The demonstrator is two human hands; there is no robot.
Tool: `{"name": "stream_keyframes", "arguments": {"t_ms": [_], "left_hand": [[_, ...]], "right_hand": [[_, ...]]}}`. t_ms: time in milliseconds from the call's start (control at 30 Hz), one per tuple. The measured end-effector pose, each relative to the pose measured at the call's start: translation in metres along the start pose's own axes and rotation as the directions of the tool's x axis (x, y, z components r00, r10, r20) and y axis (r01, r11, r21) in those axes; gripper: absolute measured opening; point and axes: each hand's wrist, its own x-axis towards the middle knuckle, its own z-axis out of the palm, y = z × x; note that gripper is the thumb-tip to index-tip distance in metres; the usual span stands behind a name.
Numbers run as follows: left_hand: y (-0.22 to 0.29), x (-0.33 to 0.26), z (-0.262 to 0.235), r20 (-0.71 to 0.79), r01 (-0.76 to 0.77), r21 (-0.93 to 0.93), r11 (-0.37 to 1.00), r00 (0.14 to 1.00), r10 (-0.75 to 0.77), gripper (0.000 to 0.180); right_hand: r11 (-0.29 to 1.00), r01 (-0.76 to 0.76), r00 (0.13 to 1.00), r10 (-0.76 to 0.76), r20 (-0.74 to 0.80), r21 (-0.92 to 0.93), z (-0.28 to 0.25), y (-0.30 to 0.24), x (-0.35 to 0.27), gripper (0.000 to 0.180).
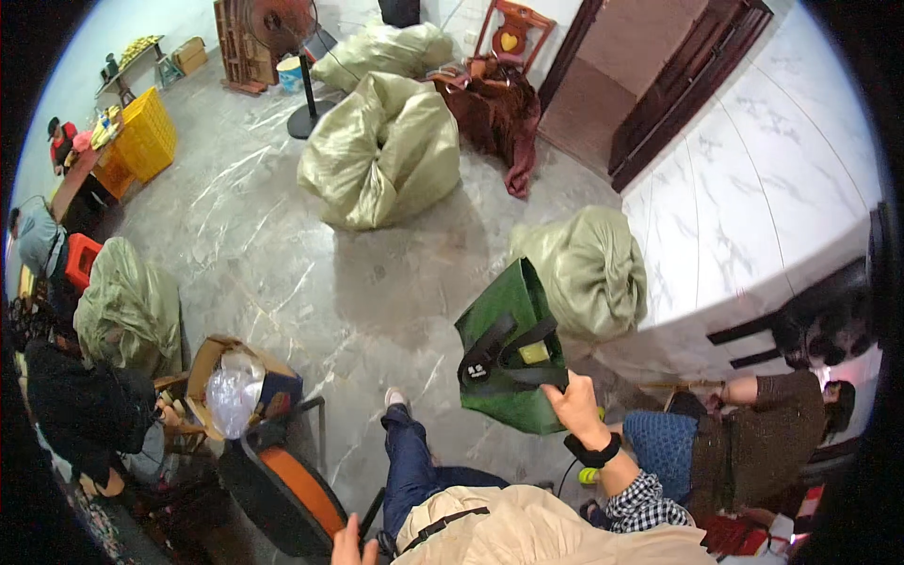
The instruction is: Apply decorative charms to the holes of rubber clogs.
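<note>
The tiled floor [259,282] was the biggest thing in view, and on it stood a bulging pale-green sack [377,155], its mouth gathered in. A second sack [595,273] sat by the right-hand wall, just past the bag in hand, and a third sack [127,306] stood well off to the left. Next in size came a chair [299,485] with an orange seat at the lower left, then an open cardboard box [201,372] near it with clear plastic [234,400] inside.

The green bag [508,391] was in front of the person, a little right of the middle, tilted, its mouth open upward and a black strap [499,334] lying across it. The right hand [576,410] had it by the near rim, thumb in front and the other fingers mostly hidden behind, pinching the edge. Of the left hand [348,541] only some fingers showed at the lower edge beside the chair; whether they held anything could not be told.

Inside the bag lay a small yellow item [534,352]. As far as could be judged, the grip was secured and the bag was up off the floor; it was not yet set down, nor its yellow item taken out.
</note>
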Motion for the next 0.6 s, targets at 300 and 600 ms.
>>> {"name": "stream_keyframes", "arguments": {"t_ms": [300, 600], "left_hand": [[0.144, 0.291, -0.012, 0.174, -0.454, -0.158, 0.877, 0.861, 0.477, 0.046], [0.372, 0.483, 0.074, 0.316, -0.502, 0.02, 0.865, 0.824, 0.471, 0.085]], "right_hand": [[0.958, 0.218, 0.976, -0.217, 0.026, -0.189, 0.007, 0.004, 0.124, 0.032], [0.978, 0.159, 0.981, -0.141, 0.133, -0.134, -0.017, 0.027, 0.26, 0.03]]}}
